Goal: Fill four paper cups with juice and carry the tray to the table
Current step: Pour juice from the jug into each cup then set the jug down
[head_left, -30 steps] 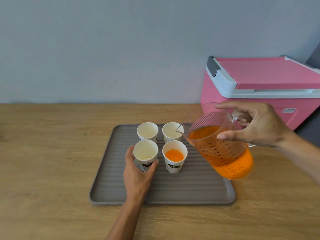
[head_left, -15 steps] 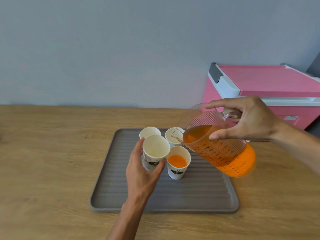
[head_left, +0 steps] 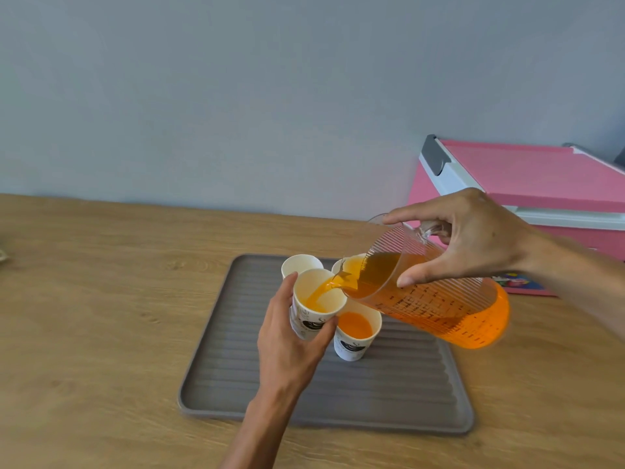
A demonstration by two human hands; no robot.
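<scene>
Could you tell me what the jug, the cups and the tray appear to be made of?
Jug: clear ribbed plastic, seemingly; juice shows through, printed scale marks.
Held cup: white matte paper with a dark print.
Tray: grey, matte, ridged; plastic or silicone, unclear which.

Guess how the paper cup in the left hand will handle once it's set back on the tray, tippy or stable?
The held cup is tall and narrow, so probably tippy if bumped. Juice streaming in from the pitcher should weigh its base down somewhat. Thin paper walls likely flex under the left hand. The tray is ribbed, so footing may be uneven.
</scene>
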